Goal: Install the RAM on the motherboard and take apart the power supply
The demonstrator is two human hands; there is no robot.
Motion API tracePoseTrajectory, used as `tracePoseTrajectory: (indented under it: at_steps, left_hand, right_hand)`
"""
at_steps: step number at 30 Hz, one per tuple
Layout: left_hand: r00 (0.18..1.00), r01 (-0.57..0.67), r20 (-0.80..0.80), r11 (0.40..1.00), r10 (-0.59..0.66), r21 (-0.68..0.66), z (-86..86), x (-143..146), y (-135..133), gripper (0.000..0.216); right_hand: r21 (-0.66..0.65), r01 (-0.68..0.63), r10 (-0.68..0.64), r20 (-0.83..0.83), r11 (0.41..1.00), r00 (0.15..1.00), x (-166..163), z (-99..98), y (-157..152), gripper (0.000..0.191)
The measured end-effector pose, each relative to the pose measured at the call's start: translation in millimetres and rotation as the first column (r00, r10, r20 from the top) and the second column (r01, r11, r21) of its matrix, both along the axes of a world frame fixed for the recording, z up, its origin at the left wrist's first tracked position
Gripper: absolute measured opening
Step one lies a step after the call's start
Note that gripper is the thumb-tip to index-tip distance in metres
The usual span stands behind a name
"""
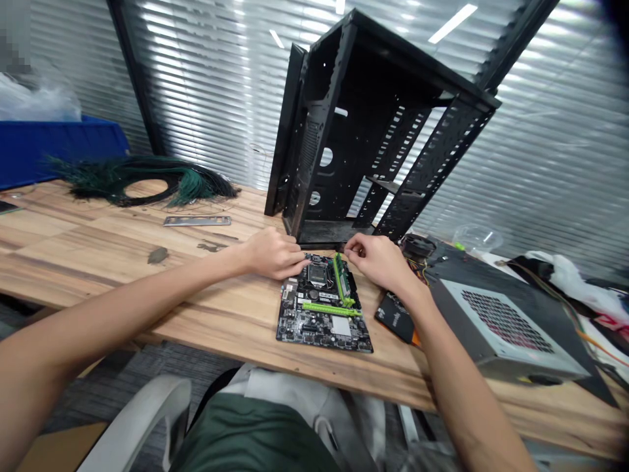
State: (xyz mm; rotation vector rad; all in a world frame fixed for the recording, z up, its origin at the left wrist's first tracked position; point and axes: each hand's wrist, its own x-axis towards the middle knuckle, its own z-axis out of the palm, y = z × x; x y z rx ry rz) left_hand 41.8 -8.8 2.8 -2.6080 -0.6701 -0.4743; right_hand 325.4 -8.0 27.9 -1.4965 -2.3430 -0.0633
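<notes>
A black motherboard (pixel 295 321) lies flat on the wooden table, with a bare processor socket near its far side and green slots. A green memory module (pixel 344 283) stands along the slots on its right. My left hand (pixel 276 254) is closed at the board's far left corner, its fingers curled against the edge and one fingertip over the surface. Just beyond the far end of the memory slots, my right hand (pixel 373 257) is closed with thumb and finger pinched together. Whatever lies between those fingertips is too small to make out.
An open black computer case (pixel 351 144) stands behind the board. To the right are a dark SSD box (pixel 397 318) and a grey power supply (pixel 506 328). A metal I/O shield (pixel 197 221), a cable bundle (pixel 187 187) and a blue bin (pixel 59 147) are to the left.
</notes>
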Motion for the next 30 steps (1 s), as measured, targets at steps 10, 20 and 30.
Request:
tracePoseTrajectory:
  at_steps: [10, 20, 30]
  left_hand:
    - [0.98, 0.198, 0.123, 0.805, -0.155, -0.56, -10.1, 9.0, 0.0, 0.039]
    - [0.909, 0.185, 0.385, 0.671, 0.162, -0.718, -17.3, 21.5, 0.0, 0.042]
    - [0.71, 0.211, 0.453, 0.45, 0.539, -0.868, -17.7, 32.9, 7.0, 0.05]
  right_hand:
    - [0.0, 0.003, -0.003, 0.009, 1.0, 1.0, 0.9, -0.6, 0.7, 0.013]
    - [-0.002, -0.01, 0.01, -0.024, 1.0, 1.0, 0.2, 0.6, 0.1, 0.013]
    - [-0.037, -0.165, 0.151, -0.254, 0.986, 0.956, -0.8, 1.3, -0.5, 0.012]
